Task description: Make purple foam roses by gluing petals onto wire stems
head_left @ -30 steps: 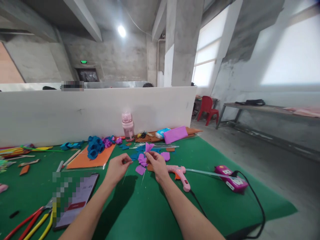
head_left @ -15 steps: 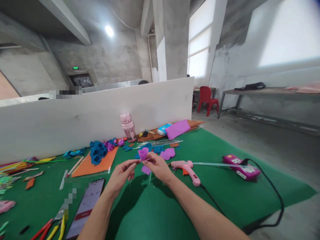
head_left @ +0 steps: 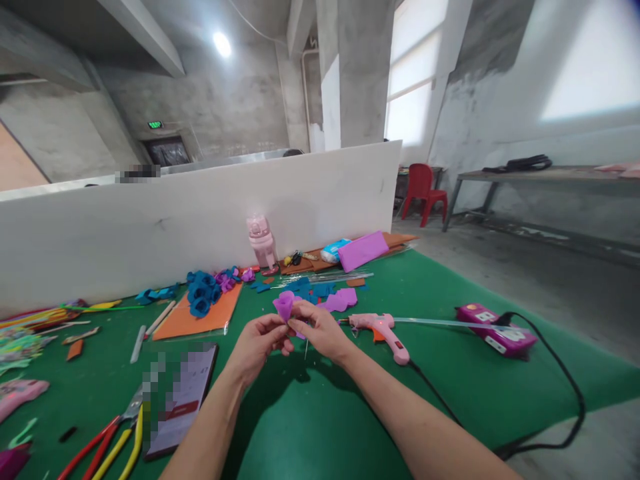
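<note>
A small purple crepe-paper flower [head_left: 283, 303], rolled into a cup shape, is held upright above the green table. My left hand [head_left: 260, 343] is closed, its thumb and fingertips pinching the flower's base from the left. From the other side my right hand [head_left: 323, 331] grips the same base between thumb and fingers. A thin stem wire [head_left: 306, 350] hangs below the right fingers. Behind the hands lie purple paper petals [head_left: 343, 300] and blue paper pieces [head_left: 300, 287]. A pink hot glue gun [head_left: 383, 327] rests just right of my right hand.
A magenta power strip [head_left: 495, 330] with a black cord lies at the right. On the left are a phone [head_left: 183, 407], pliers [head_left: 123, 427] and blue paper flowers [head_left: 201, 293] on an orange sheet [head_left: 195, 323]. A pink bottle [head_left: 262, 243] stands by the white partition [head_left: 200, 227].
My left fingers have come in from the left and now meet my right fingers at the flower's base. The flower has tilted slightly left. The whole view has shifted a little.
</note>
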`<state>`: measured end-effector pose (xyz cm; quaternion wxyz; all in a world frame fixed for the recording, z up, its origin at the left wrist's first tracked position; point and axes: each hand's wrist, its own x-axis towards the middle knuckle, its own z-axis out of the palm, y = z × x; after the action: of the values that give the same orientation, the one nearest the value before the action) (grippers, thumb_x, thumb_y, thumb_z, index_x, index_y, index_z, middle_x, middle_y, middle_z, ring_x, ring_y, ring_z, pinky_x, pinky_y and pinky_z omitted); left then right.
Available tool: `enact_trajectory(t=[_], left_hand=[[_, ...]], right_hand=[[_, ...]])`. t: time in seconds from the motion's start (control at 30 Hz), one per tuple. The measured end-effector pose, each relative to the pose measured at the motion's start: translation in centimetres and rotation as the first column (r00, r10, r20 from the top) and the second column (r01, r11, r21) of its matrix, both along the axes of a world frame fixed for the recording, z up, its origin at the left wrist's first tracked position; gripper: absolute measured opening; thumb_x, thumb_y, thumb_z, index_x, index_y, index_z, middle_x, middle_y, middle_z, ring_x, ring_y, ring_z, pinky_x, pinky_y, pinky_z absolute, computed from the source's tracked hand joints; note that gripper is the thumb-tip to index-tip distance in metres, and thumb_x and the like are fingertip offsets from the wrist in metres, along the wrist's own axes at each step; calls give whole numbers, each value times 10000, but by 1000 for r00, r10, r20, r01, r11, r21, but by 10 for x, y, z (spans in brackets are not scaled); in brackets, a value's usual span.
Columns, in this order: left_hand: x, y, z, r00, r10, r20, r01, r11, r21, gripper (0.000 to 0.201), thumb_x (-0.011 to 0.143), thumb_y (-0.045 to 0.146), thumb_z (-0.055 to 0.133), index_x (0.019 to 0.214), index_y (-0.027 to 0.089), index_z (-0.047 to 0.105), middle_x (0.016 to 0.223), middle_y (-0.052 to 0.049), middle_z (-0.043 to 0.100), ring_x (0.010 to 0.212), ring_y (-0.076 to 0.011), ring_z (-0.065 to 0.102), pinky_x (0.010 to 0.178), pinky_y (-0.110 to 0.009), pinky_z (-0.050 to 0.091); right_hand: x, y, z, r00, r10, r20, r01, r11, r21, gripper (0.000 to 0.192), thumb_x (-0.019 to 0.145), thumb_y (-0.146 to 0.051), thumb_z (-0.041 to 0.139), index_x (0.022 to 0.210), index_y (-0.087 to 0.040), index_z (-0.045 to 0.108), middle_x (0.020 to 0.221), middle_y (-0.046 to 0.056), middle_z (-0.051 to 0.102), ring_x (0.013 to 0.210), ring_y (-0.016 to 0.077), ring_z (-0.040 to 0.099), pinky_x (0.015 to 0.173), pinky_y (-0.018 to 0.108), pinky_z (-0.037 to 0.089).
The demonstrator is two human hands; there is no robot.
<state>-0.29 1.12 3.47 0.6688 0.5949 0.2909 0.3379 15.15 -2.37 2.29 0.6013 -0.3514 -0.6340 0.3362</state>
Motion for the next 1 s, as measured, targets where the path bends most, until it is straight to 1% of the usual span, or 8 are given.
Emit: enact_trajectory(t=[0.1, 0.2, 0.3, 0.5, 0.6, 0.7, 0.9, 1.0], left_hand=[[-1, 3, -1, 986, 165, 25, -167, 979, 113, 172, 689, 279, 692, 778, 146, 627, 714, -32, 673, 564, -126, 608, 558, -250, 479], [-2, 8, -3, 918, 393, 50, -392, 882, 262, 155, 685, 279, 684, 753, 159, 613, 673, -22, 680, 610, -154, 640, 620, -278, 509], [-2, 10, -5, 872, 486, 57, -472, 806, 356, 145, 680, 269, 666, 764, 164, 612, 622, -6, 674, 629, -173, 658, 653, -297, 523], [-1, 9, -7, 857, 515, -5, -452, 757, 472, 139, 698, 272, 611, 791, 170, 626, 665, -13, 693, 636, -164, 664, 651, -280, 533], [-2, 9, -6, 856, 517, -22, -440, 750, 495, 138, 703, 269, 599, 788, 166, 634, 657, -12, 691, 631, -161, 661, 645, -276, 531], [-3, 10, -7, 862, 505, -34, -415, 744, 524, 142, 712, 262, 586, 794, 164, 649, 692, -13, 693, 637, -150, 650, 645, -264, 524], [-6, 15, -16, 854, 518, -55, -391, 707, 590, 151, 751, 260, 558, 831, 173, 652, 782, -14, 694, 693, -139, 637, 692, -253, 508], [-7, 16, -16, 849, 524, -62, -389, 702, 597, 141, 757, 262, 557, 828, 173, 642, 769, -14, 690, 695, -142, 635, 692, -252, 500]], right_hand=[[0, 4, -5, 986, -23, -168, 5, 995, -103, 249, 785, -339, 568, 1006, -251, 640, 983, 28, 614, 857, 163, 560, 786, 306, 431], [1, 9, -11, 946, -179, -269, 119, 967, -224, 191, 745, -383, 605, 815, -209, 638, 778, 9, 612, 707, 138, 546, 691, 274, 433], [3, 9, -11, 924, -261, -279, 182, 943, -279, 242, 706, -422, 639, 665, -194, 567, 610, -25, 533, 583, 117, 473, 594, 248, 399], [1, 4, -6, 919, -262, -295, 171, 938, -302, 517, 815, -542, 423, 445, -186, 474, 519, -6, 492, 583, 126, 480, 626, 262, 373], [-1, 4, -7, 927, -273, -256, 185, 929, -321, 422, 741, -531, 550, 493, -189, 540, 568, -8, 532, 609, 133, 494, 628, 264, 367], [-2, 4, -7, 931, -272, -244, 193, 933, -304, 404, 706, -494, 612, 460, -185, 526, 568, -4, 537, 629, 135, 503, 660, 268, 375], [-6, 3, -8, 881, -146, -451, -72, 900, -431, 336, 702, -514, 605, 756, -185, 647, 785, 21, 626, 658, 118, 537, 693, 273, 416], [-6, 2, -7, 868, -139, -476, -91, 899, -429, 331, 713, -503, 599, 768, -179, 644, 802, 29, 629, 678, 119, 547, 707, 273, 421]])
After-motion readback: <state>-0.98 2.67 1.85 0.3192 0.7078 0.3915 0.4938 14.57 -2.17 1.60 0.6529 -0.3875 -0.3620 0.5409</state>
